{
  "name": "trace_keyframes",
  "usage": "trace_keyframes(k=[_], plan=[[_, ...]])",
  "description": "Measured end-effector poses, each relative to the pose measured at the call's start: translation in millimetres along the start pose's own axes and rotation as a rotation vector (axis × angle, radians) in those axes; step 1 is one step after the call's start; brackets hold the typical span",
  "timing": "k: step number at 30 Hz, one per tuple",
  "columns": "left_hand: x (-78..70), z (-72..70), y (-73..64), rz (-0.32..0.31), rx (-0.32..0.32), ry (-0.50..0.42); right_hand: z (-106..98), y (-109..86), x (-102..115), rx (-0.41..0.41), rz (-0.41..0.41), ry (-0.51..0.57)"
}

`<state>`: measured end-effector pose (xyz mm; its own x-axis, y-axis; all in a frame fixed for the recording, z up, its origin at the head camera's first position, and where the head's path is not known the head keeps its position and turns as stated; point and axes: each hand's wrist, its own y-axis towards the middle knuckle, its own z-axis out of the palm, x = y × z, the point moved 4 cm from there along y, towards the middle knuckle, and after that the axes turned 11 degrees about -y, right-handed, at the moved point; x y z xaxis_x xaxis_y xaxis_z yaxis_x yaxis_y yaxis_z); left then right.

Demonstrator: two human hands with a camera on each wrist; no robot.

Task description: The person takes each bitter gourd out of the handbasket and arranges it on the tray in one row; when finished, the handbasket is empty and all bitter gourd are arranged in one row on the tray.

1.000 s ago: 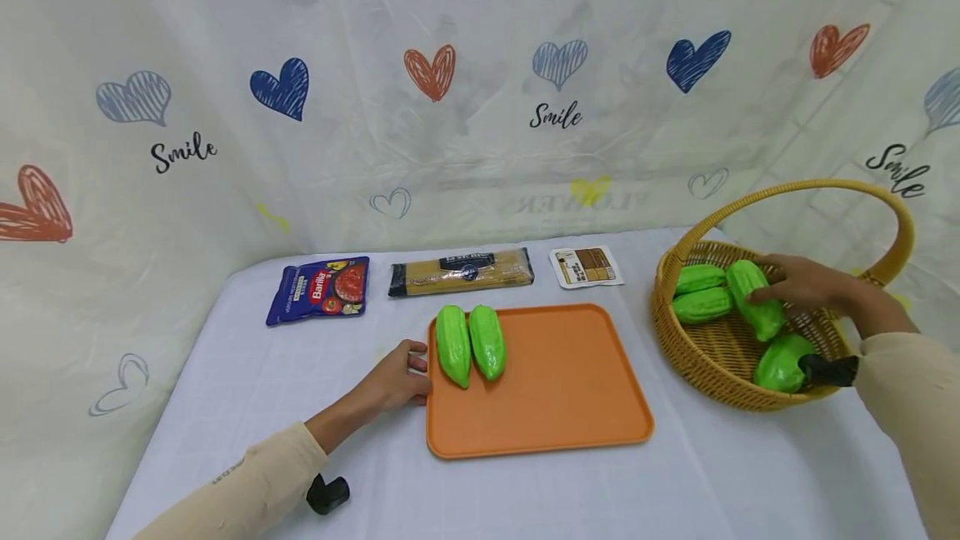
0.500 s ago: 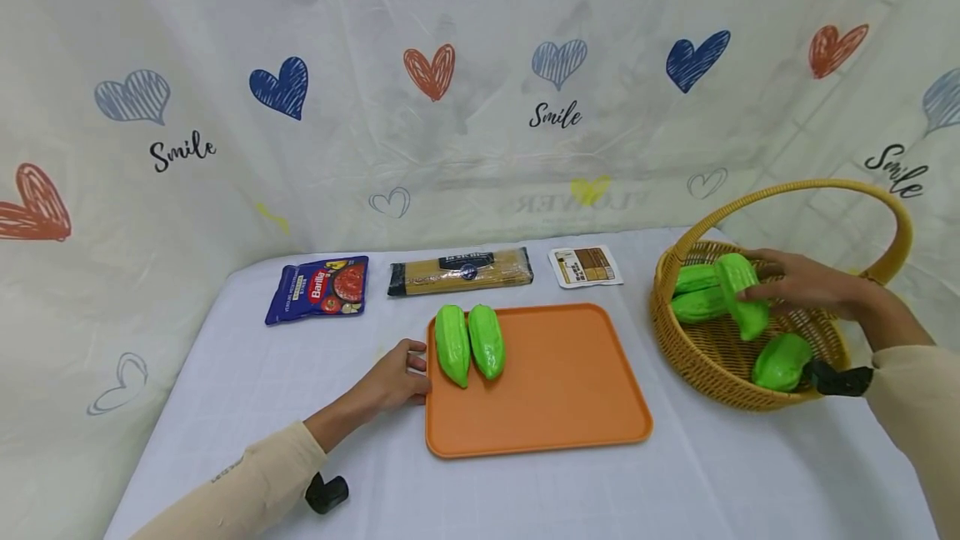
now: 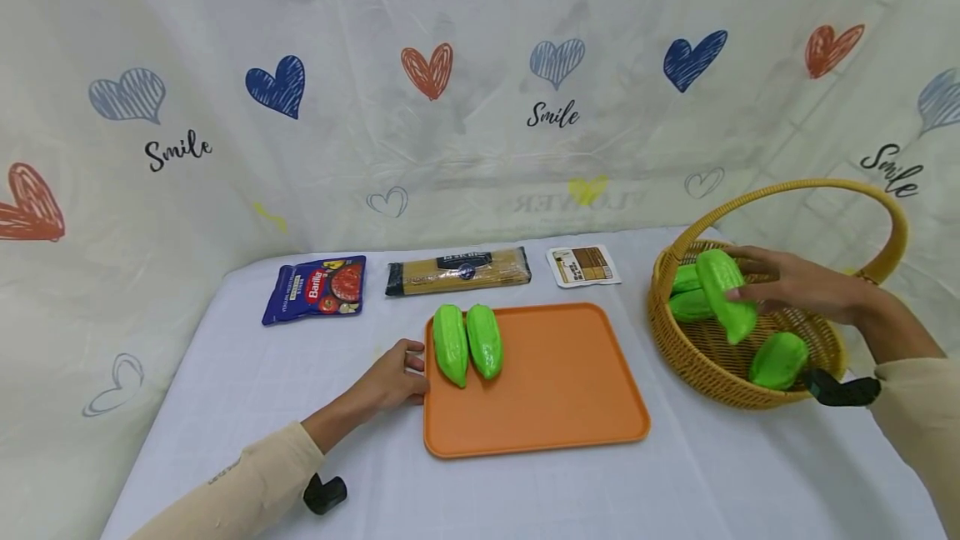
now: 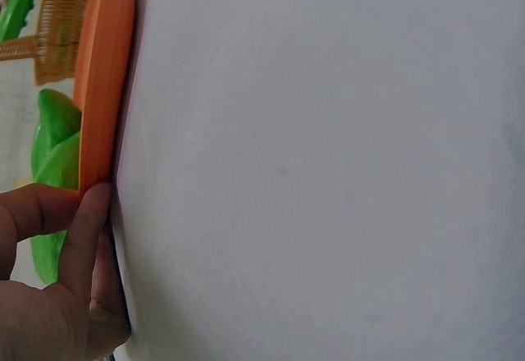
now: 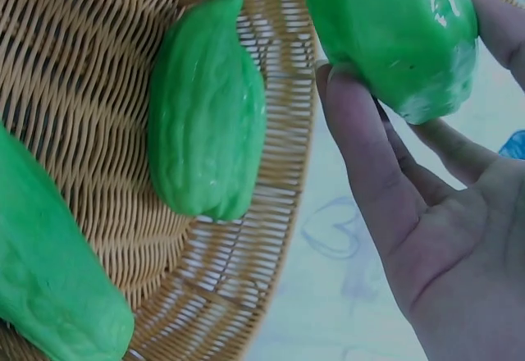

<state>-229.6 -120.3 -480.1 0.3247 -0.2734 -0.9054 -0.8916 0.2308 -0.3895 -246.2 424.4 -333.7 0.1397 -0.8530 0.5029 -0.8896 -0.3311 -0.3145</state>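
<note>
Your right hand [image 3: 802,286] grips a green gourd [image 3: 724,297] over the wicker basket [image 3: 681,367], three more gourds [image 3: 778,362] inside; left of that basket, your left hand [image 3: 393,377] pinches the orange tray [image 3: 562,390] bearing two gourds [image 3: 451,346].

Sleeves, one pair: the left sleeve [image 3: 251,482] and the right sleeve [image 3: 918,419] are matte beige, long, and end in straight cuffs [image 3: 304,445] short of the hand, the left one bearing a short line of small dark lettering [image 3: 225,472] along its length, too small to read. Fittings, one per arm: a black left fitting [image 3: 325,495] and a black right fitting [image 3: 840,389], both stubby, smooth and blunt-ended, jut out beside the cuffs, their attachment hidden. Hands, two: the left hand [image 3: 392,376] and the right hand [image 3: 802,283] are bare
</note>
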Motion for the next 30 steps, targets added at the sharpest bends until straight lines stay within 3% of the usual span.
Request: trace_keyframes(k=[14, 30], plan=[[0.0, 0.5, 0.3, -0.006, -0.007, -0.013, 14, -5.2, 30, 0.128, -0.074, 0.080], [-0.3, -1.0, -0.4, -0.015, -0.001, -0.011, 40, -1.0, 63, 0.122, -0.078, 0.113]])
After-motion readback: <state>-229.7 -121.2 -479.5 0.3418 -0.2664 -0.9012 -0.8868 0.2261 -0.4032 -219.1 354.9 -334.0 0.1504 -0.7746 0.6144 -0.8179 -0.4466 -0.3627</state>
